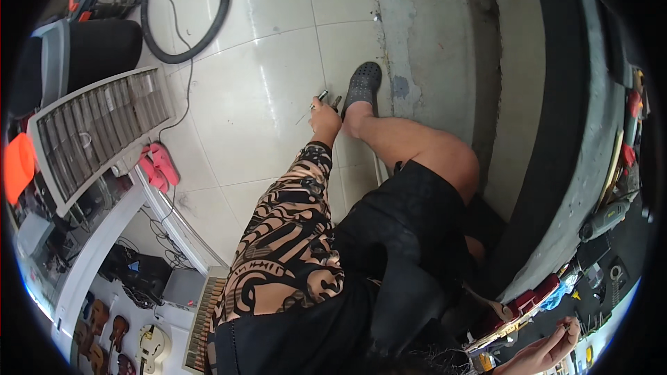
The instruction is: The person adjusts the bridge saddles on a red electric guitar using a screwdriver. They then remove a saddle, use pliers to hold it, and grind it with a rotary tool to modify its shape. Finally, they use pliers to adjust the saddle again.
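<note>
My left hand [325, 119] is low over the tiled floor, beside my foot in a dark grey clog [364, 83]. Its fingers are closed around a small metal tool [322, 96]; silvery and darker ends stick out past the fingers, and its exact kind is unclear. Far off at the lower right, my right hand [549, 351] is above the cluttered workbench [590, 292]. The fingertips there are pinched together, with something small and dark at them that I cannot make out.
Left stand a cabinet of small clear drawers [104, 128] and pink slippers [160, 167]. A black hose [224, 7] and a thin cable [186, 97] lie on the floor. Guitars [151, 347] show lower left. The bench holds a grey-green power tool [606, 221] and a red case [531, 298].
</note>
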A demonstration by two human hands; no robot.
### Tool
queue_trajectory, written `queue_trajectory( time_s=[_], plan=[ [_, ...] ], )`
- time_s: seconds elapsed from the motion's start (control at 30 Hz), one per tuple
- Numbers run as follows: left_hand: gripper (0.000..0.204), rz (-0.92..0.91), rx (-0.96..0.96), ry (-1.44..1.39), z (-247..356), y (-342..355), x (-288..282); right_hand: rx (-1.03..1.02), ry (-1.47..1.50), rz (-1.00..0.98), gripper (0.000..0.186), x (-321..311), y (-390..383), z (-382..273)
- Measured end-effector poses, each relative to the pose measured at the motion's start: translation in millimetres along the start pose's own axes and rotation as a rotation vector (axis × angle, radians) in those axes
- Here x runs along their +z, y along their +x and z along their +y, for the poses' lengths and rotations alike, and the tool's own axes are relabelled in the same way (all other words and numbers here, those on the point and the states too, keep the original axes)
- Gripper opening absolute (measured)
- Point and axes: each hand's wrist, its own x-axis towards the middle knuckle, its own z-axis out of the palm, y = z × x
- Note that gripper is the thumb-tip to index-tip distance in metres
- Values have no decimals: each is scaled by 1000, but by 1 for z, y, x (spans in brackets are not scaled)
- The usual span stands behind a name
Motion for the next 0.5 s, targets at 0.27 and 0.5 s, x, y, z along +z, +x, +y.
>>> queue_trajectory(
  time_s=[0.27,0.5],
  plan=[
    [64,289,543,133,16,-143,-141,235,646,77,18,-43,-85,93],
    [63,547,765,347,30,-229,-208,226,849,209,13,-66,-149,122]
  ],
)
